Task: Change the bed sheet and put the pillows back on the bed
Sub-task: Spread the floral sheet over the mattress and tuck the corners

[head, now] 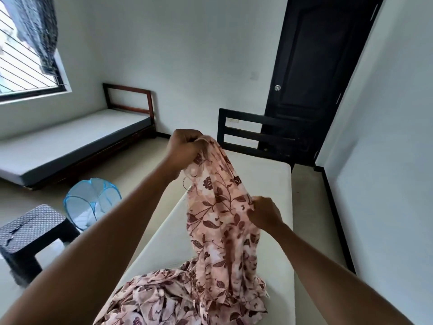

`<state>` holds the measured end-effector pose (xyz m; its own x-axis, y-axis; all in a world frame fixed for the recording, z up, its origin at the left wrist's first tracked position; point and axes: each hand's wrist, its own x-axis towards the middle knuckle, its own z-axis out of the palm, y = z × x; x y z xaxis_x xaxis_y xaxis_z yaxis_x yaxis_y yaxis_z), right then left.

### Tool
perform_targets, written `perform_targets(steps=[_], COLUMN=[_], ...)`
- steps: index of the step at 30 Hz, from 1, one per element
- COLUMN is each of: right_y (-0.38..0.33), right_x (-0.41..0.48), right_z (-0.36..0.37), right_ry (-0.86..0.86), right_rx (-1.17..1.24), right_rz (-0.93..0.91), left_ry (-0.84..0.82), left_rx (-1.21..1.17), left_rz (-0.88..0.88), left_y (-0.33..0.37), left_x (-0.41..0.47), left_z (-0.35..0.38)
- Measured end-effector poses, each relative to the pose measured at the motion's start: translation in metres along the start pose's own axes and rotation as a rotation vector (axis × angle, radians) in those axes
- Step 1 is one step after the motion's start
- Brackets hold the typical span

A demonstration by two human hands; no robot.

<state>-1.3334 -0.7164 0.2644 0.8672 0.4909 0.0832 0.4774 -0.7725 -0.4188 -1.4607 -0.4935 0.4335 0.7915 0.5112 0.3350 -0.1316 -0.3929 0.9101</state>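
Observation:
A pink bed sheet [218, 221] with a dark red leaf print hangs bunched above the bare white mattress [264, 181] in front of me. My left hand [185, 147] grips the sheet's top edge, raised high near the dark headboard [248, 134]. Lower and to the right, my right hand [264, 213] pinches the sheet's side. The rest of the sheet lies crumpled on the near end of the mattress. No pillows are in view.
A second bed with a grey mattress [65, 141] stands under the window at left. A blue mesh basket [91, 202] and a dark plastic stool [30, 233] sit on the floor left of my bed. A dark door [314, 73] is shut behind the headboard.

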Motion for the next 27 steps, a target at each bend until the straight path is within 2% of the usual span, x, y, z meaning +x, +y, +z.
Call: perform_targets(steps=[2,4,5,7,8,10,12,14,17,19,21,24,27], right_y=[0.016,0.018,0.016,0.010,0.005,-0.011,-0.022,-0.018,-0.001,0.010,0.010,-0.004,-0.039], right_x=[-0.002,0.001,0.007,0.021,0.026,0.029,0.028,0.035,0.044,0.047,0.043,0.033,0.024], right_z=[0.013,0.009,0.004,-0.013,-0.024,-0.048,-0.069,-0.078,-0.080,-0.078,-0.076,-0.083,-0.092], right_ry=[0.013,0.108,0.175,0.246,0.223,0.054,-0.080,-0.084,0.085,0.104,0.004,-0.165,-0.261], right_rx=[-0.065,-0.035,0.006,0.124,0.137,0.182,0.261,0.530,0.825,0.848,0.787,0.639,0.650], right_rz=[0.106,0.189,0.175,0.023,-0.087,-0.252,-0.292,-0.195,0.053,0.109,0.055,-0.141,-0.340], left_ry=[0.138,0.251,0.297,0.332,0.310,0.229,0.166,0.154,0.200,0.154,0.109,0.021,-0.074], left_rx=[-0.027,-0.046,-0.063,-0.090,-0.123,-0.194,-0.220,-0.241,-0.195,-0.104,0.061,0.164,0.195], left_rz=[-0.035,-0.101,-0.124,-0.155,-0.149,-0.135,-0.125,-0.084,-0.025,0.040,0.060,0.021,0.068], left_y=[-0.005,-0.012,-0.018,-0.024,-0.023,-0.020,-0.016,-0.015,-0.017,-0.020,-0.025,-0.023,-0.010], left_x=[0.004,0.007,0.009,0.009,0.008,0.005,0.005,0.008,0.014,0.014,0.012,0.010,0.005], left_z=[-0.015,-0.028,-0.034,-0.040,-0.040,-0.039,-0.037,-0.038,-0.040,-0.037,-0.033,-0.021,0.005])
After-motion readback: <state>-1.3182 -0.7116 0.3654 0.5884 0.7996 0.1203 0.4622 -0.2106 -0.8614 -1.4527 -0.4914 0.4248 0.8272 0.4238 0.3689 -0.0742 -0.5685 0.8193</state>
